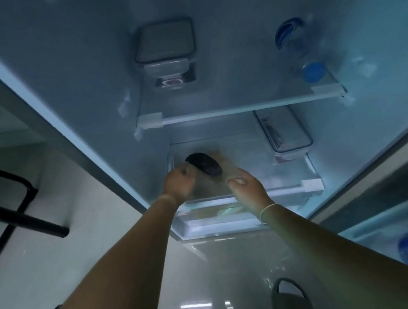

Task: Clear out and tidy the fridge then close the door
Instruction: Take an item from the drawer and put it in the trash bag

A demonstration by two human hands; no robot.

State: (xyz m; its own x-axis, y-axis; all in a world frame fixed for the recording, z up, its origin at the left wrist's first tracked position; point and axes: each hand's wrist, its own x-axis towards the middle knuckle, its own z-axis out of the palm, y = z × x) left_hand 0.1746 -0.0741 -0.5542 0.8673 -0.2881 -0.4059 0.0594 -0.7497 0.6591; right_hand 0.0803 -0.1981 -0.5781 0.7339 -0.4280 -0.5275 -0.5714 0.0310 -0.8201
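The fridge (106,94) stands open and I look down into it. Over the lower glass shelf (312,184) both my hands hold a blurred brownish, see-through bag (209,186) with a dark oval item (204,167) in or on it. My left hand (178,186) is closed on the bag's left side, beside the dark item. My right hand (248,187) pinches the bag's right edge. What the dark item is cannot be made out.
On the upper shelf (238,110) stand a clear box with a grey lid (164,42) and a lying water bottle with a blue cap (299,48). A long clear box (283,133) sits at lower right. The open door (392,210) is right, a black frame (18,214) left, a dark handle (290,293) below.
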